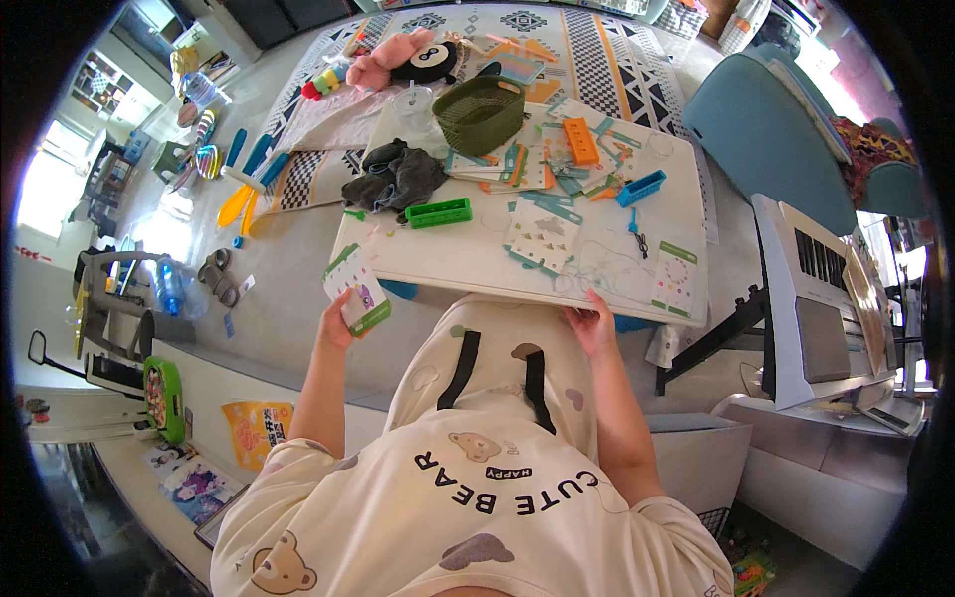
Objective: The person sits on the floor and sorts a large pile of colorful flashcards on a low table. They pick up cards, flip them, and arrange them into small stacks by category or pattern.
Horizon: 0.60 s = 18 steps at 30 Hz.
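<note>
My left hand (337, 322) holds a white card with green ends and small printed pictures (357, 292) beside the left front corner of the white table (448, 257). My right hand (593, 328) is at the table's front edge, its thumb over the rim and its other fingers partly hidden below. Just above it, thin clear strands (589, 269) lie on the tabletop. A similar card (674, 278) lies to the right, and a pile of cards (543, 233) in the middle. Farther back are green (439, 213), blue (641, 189) and orange (581, 142) plastic holders.
On the table stand an olive basket (481, 116) and a clear cup (412, 101), near a dark grey cloth (399, 175). Soft toys (392, 61) lie beyond it. To the right are a blue chair (768, 138) and a keyboard (821, 298); sandals (218, 277) lie on the floor at left.
</note>
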### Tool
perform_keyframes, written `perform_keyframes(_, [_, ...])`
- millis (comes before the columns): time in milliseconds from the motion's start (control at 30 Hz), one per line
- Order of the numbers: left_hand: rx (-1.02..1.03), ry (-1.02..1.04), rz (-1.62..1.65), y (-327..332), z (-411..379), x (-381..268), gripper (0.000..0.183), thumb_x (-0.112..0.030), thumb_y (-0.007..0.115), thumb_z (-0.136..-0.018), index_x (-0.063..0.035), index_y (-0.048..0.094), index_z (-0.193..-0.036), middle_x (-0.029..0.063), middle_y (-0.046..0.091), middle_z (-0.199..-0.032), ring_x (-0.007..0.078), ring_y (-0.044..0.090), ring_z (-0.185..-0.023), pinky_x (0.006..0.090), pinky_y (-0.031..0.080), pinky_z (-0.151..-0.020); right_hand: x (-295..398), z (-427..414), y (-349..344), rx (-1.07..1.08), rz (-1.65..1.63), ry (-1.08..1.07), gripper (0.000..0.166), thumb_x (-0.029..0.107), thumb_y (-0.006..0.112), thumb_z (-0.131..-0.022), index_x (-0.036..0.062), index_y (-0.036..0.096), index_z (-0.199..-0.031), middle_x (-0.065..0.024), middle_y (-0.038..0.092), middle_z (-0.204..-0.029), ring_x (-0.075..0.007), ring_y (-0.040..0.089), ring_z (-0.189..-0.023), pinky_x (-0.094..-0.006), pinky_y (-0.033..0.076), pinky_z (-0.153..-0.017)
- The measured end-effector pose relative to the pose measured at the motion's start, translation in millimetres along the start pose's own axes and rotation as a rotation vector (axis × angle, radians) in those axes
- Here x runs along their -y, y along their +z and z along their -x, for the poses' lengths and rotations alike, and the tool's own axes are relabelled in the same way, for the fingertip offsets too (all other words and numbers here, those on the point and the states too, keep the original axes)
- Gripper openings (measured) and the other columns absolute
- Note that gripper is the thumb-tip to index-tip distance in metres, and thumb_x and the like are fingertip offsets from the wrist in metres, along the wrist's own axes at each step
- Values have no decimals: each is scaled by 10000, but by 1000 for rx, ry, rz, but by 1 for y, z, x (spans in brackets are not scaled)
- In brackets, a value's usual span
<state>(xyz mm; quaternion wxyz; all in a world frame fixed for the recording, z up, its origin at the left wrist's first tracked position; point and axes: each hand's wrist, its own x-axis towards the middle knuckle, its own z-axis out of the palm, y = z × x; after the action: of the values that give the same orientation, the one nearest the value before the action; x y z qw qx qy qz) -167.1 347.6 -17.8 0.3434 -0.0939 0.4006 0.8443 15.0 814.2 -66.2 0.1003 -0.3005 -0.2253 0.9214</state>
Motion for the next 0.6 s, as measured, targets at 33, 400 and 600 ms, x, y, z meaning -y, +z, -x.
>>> perform_keyframes(33, [29, -31, -31, -4, 0, -7, 443, -263, 625, -800, -75, 500, -1181, 82, 616, -1042, 230, 620, -894, 371, 544, -669, -1, 0, 0, -19, -7, 4, 402, 204, 644, -786, 28, 498, -1117, -119, 534, -1077, -241, 538, -988, -375, 496, -864])
perform_keyframes(400, [-239, -5, -272, -25, -32, -51, 465, -298, 645, -784, -78, 506, -1170, 79, 614, -1053, 240, 603, -934, 421, 520, -730, 9, 8, 7, 29, 19, 96, 440, 197, 659, -780, 27, 482, -1145, -110, 551, -1076, -229, 548, -982, -374, 490, -880])
perform_keyframes(600, [-262, 69, -103, -14, -25, -36, 448, -257, 669, -775, -85, 511, -1157, 84, 606, -1056, 247, 607, -911, 439, 529, -720, 13, 9, 5, 15, 28, 98, 420, 192, 652, -787, 10, 481, -1125, -117, 538, -1077, -241, 546, -980, -377, 484, -896])
